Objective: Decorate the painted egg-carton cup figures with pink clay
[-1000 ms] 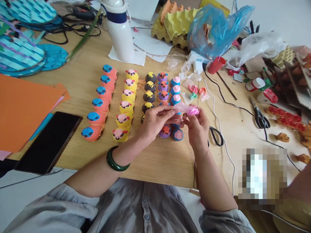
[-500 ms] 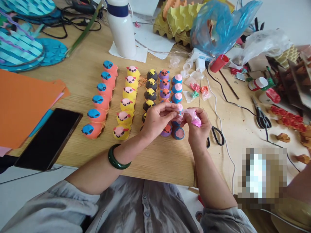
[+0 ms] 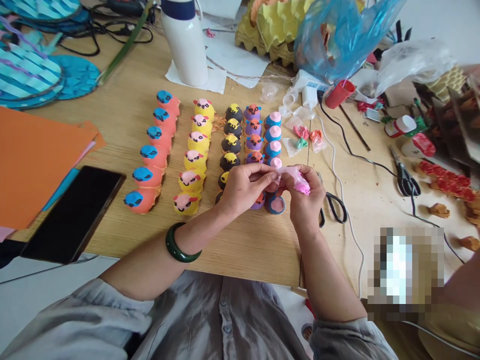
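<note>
My left hand (image 3: 245, 190), with a green jade bangle (image 3: 181, 243) on its wrist, and my right hand (image 3: 305, 202) both pinch a small clear plastic bag (image 3: 288, 174) holding a pink lump (image 3: 302, 187) at its end. Both hands are just above the right end of several rows of painted egg-cup figures. These are orange-and-blue (image 3: 154, 157), yellow-and-pink (image 3: 196, 143), black-and-yellow (image 3: 230, 143), purple-and-orange (image 3: 254, 142) and blue-and-pink (image 3: 273, 149). My hands hide part of the last three rows.
Orange paper (image 3: 37, 165) and a black phone (image 3: 73, 215) lie left. Black scissors (image 3: 335, 208) sit beside my right hand. Behind stand a white bottle (image 3: 184, 45), egg cartons (image 3: 272, 25) and a blue plastic bag (image 3: 347, 35). Craft clutter fills the right.
The pink lump now hangs lower and closer to my right hand, and my hands are nearer together. The whole view has shifted slightly.
</note>
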Available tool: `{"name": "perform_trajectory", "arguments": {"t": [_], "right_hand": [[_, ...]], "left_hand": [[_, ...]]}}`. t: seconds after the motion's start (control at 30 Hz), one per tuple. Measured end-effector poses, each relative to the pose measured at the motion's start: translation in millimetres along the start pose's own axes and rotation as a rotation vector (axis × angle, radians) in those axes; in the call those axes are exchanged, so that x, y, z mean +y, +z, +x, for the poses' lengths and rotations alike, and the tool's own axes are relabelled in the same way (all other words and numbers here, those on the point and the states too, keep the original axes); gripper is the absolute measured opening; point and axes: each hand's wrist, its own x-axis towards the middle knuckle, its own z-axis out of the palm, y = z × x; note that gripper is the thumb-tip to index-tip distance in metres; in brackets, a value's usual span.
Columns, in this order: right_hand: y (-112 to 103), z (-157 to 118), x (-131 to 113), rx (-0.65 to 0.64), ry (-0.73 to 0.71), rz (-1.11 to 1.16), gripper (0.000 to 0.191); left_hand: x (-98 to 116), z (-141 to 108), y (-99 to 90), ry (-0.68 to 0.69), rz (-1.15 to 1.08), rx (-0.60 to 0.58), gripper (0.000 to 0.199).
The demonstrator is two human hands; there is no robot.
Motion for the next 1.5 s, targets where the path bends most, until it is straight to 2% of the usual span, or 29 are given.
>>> {"name": "perform_trajectory", "arguments": {"t": [0.1, 0.17, 0.3, 0.4, 0.53, 0.67, 0.93, 1.07, 1.2, 1.3, 1.5], "right_hand": [[1, 2, 0, -0.045, 0.124, 0.067, 0.019], [1, 3, -1, -0.054, 0.153, 0.097, 0.018], [0, 3, -2, -0.117, 0.165, 0.144, 0.018], [0, 3, -1, -0.166, 0.161, 0.179, 0.023], [-1, 3, 2, -0.171, 0.137, 0.223, 0.026], [-3, 4, 3, -0.229, 0.142, 0.237, 0.033], [0, 5, -7, -0.175, 0.127, 0.132, 0.025], [-1, 1, -14, -0.086, 0.0, 0.121, 0.026], [2, -7, -18, -0.163, -0.119, -0.017, 0.03], [5, -9, -16, -0.15, -0.086, -0.085, 0.021], [2, 0, -12, -0.011, -0.019, -0.074, 0.015]], "left_hand": [[1, 0, 0.3, 0.015, 0.013, 0.009, 0.017], [1, 0, 0.4, 0.015, -0.008, -0.002, 0.018], [-1, 2, 0.3, 0.011, -0.058, -0.003, 0.021], [-2, 3, 0.8, 0.002, -0.077, 0.053, 0.02], [2, 2, 3.3, -0.015, -0.145, 0.102, 0.02], [6, 2, 4.2, 0.02, -0.183, 0.165, 0.022], [4, 5, -0.2, 0.136, 0.001, 0.151, 0.023], [7, 0, -1.2, 0.23, 0.161, 0.192, 0.011], [7, -2, -2.5, 0.401, 0.348, 0.177, 0.004], [6, -1, -3.0, 0.398, 0.377, 0.149, 0.005], [7, -2, -0.3, 0.296, 0.205, 0.095, 0.011]]}}
